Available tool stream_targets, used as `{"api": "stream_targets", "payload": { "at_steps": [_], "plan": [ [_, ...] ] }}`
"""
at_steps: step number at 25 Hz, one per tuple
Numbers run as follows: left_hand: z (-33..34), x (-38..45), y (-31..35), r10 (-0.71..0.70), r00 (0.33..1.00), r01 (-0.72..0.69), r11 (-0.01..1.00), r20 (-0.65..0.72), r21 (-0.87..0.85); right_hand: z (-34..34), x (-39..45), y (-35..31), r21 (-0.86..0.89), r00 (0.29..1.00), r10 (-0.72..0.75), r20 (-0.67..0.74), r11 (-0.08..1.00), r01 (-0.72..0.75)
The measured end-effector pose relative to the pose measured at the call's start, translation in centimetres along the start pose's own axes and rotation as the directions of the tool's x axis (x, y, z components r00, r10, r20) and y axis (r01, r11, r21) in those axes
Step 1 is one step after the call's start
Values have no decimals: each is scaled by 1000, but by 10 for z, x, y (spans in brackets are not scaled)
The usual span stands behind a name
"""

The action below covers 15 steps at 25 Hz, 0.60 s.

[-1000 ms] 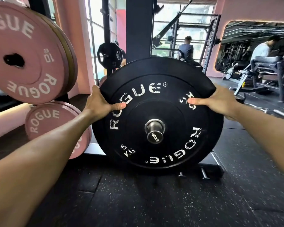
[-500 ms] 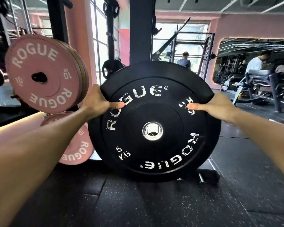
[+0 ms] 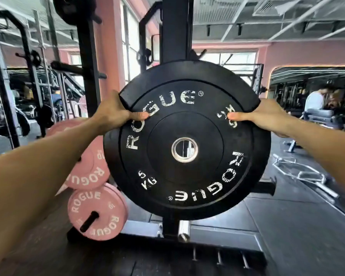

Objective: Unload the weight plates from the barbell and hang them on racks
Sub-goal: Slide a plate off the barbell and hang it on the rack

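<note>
1. Two black plates (image 3: 187, 140), stacked face to face, hang in the air in front of the rack upright (image 3: 175, 32), clear of the barbell sleeve (image 3: 183, 230) below them; unloading looks done for these, hanging is left.
2. The left hand (image 3: 112, 112) and right hand (image 3: 267, 116) clamp opposite upper edges, thumbs pressed flat on the front face, fingers wrapped behind.
3. The plates are matte rubber discs with worn white lettering and a shiny steel-ringed hole.
4. Pink plates (image 3: 97, 214) already sit on pegs at lower left.
</note>
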<state>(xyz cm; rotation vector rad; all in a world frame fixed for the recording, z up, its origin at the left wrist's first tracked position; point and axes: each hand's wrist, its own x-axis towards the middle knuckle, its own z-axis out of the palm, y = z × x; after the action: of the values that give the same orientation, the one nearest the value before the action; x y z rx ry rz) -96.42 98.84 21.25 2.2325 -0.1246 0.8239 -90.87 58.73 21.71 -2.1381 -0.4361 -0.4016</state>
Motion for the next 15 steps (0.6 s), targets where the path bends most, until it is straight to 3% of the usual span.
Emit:
{"api": "stream_targets", "payload": {
  "at_steps": [8,15],
  "plan": [
    [-212,125,193,11,998,-11,1000,-55,12,-146,78,-254,14,999,-47,-20,999,47],
    [-314,169,219,42,999,-43,999,-33,-13,-154,123,-356,9,995,-101,-29,995,101]
  ]
}}
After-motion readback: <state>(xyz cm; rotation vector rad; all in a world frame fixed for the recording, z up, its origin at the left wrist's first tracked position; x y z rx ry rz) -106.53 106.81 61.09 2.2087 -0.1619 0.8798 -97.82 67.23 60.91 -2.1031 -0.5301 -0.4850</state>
